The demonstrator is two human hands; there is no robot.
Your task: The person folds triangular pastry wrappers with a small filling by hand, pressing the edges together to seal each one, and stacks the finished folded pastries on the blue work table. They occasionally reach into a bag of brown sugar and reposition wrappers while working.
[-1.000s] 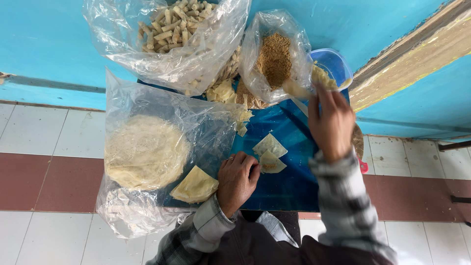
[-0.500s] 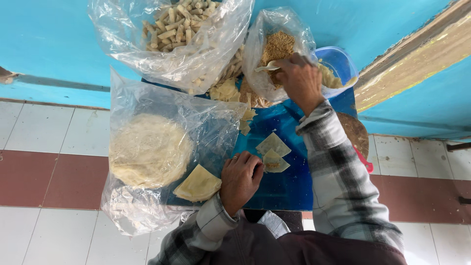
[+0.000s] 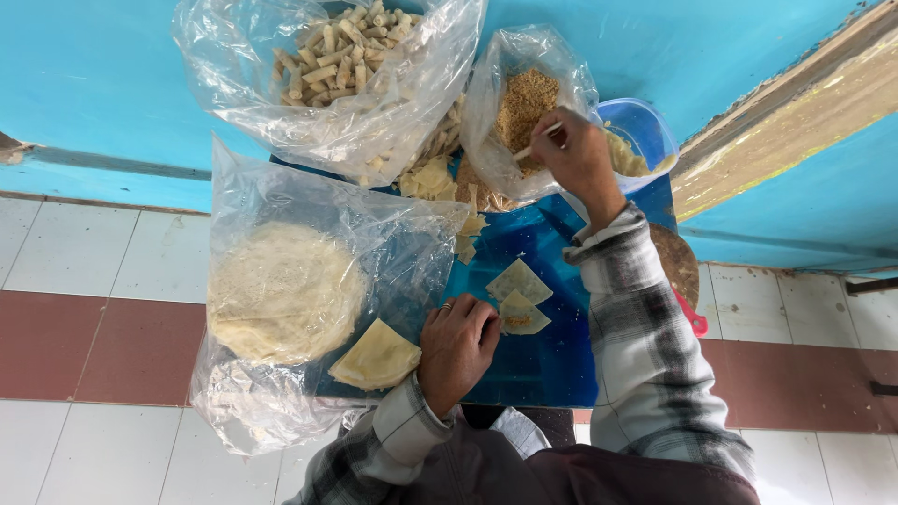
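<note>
My left hand rests on the blue table top, fingertips touching a small folded pastry sheet with filling on it. A second cut sheet lies just beyond. My right hand reaches into a clear bag of brown crumbly filling and grips a thin spoon handle. A folded wedge of pastry lies left of my left hand.
A round stack of thin pastry sheets sits in a clear bag at left. A bag of rolled pastries lies at the top. A blue plastic bowl stands behind my right hand. Tiled floor surrounds the table.
My right hand has moved from above the bowl leftward into the bag of filling. My left hand has stayed on the small sheet.
</note>
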